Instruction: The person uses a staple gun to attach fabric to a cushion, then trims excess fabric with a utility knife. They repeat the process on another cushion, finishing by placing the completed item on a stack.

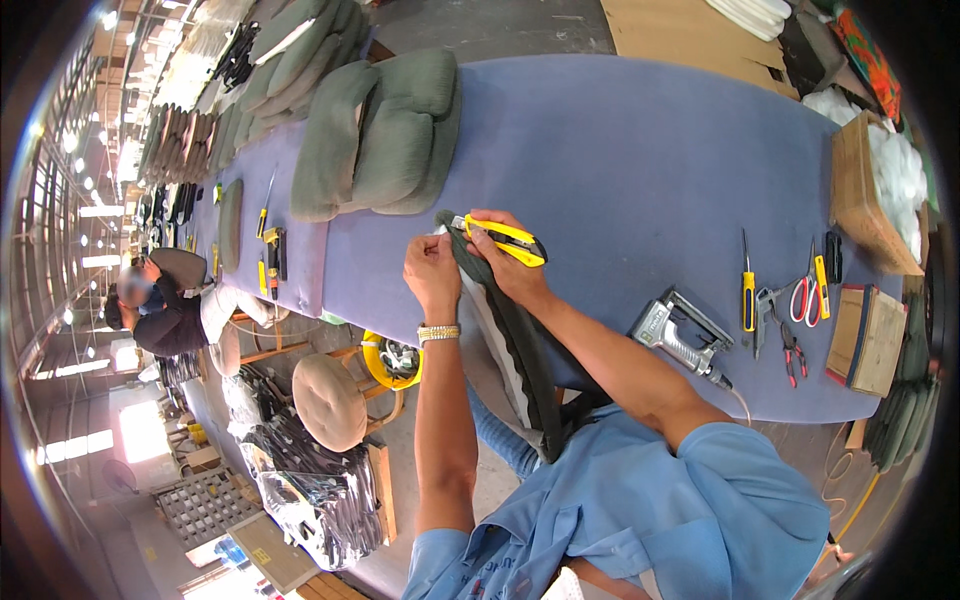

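A dark green padded cushion piece with a pale grey inner side stretches from the blue-covered table's edge down to my lap. My left hand, with a metal band at the wrist, pinches the upper end of this piece. In my right hand is a yellow-and-black utility knife, its metal tip pointing left, close to the cushion's edge and my left fingers. The exact spot where the tip meets the fabric is too small to make out.
Green cushions are stacked on the blue table. At right lie a staple gun, a screwdriver, scissors, pliers and wooden boxes. A round stool and a yellow bucket stand left; a co-worker sits farther off.
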`<act>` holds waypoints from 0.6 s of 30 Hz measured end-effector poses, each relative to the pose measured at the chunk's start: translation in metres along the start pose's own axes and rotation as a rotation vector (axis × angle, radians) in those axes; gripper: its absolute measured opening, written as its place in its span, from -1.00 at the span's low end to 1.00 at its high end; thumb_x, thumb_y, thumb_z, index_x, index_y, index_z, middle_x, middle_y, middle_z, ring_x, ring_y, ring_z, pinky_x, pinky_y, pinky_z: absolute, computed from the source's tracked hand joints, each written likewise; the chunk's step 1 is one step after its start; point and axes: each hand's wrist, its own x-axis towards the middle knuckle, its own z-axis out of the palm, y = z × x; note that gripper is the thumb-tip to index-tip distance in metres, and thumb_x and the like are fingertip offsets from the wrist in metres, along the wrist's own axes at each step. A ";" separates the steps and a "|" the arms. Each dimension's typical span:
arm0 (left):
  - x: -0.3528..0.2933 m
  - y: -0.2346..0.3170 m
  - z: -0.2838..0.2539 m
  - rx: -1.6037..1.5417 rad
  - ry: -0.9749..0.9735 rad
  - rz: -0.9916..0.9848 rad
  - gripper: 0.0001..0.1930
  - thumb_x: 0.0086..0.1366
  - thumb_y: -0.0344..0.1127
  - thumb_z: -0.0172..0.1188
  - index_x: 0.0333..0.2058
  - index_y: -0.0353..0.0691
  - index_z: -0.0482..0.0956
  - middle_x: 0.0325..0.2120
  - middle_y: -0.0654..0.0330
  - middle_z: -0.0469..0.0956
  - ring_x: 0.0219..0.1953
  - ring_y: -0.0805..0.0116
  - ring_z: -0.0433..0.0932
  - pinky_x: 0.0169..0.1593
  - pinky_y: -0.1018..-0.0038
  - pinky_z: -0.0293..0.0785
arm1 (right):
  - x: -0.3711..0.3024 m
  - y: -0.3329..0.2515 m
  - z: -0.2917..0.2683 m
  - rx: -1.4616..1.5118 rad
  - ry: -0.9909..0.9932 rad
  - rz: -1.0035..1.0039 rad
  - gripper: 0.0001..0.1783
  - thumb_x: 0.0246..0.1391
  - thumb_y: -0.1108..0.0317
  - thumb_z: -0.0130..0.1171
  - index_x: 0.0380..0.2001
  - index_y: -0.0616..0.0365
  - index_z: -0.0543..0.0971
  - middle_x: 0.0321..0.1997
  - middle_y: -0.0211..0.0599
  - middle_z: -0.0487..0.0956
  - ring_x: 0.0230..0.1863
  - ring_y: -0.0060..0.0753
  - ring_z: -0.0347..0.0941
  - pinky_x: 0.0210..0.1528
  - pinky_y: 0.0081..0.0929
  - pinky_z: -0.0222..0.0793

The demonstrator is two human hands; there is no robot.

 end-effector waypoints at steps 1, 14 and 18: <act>-0.002 -0.005 0.003 -0.115 0.002 -0.084 -0.79 0.29 -0.28 0.37 -0.37 -0.35 0.66 -0.48 0.10 0.63 -0.44 0.28 0.59 -0.30 0.32 0.51 | 0.000 -0.001 -0.001 -0.012 -0.011 -0.012 -0.75 0.37 0.39 0.18 0.05 0.23 0.53 -0.08 -0.36 0.62 -0.07 -0.61 0.53 0.03 -0.58 0.50; -0.012 -0.008 0.010 -0.391 0.005 -0.202 -0.76 0.33 -0.29 0.38 -0.35 -0.41 0.65 -0.57 0.28 0.58 -0.52 0.60 0.42 -0.41 0.56 0.39 | 0.013 -0.011 -0.011 -0.507 -0.135 -0.354 -0.79 0.24 0.42 0.27 -0.08 0.21 0.60 -0.04 -0.23 0.68 -0.01 -0.35 0.62 0.09 -0.41 0.50; -0.008 0.000 0.006 -0.323 0.018 -0.115 -0.76 0.31 -0.30 0.39 -0.38 -0.41 0.65 -0.60 0.30 0.56 -0.55 0.61 0.40 -0.45 0.56 0.34 | 0.012 -0.019 -0.012 -0.530 -0.173 -0.356 -0.78 0.22 0.42 0.29 -0.08 0.19 0.60 -0.04 -0.20 0.68 -0.01 -0.29 0.64 0.10 -0.40 0.50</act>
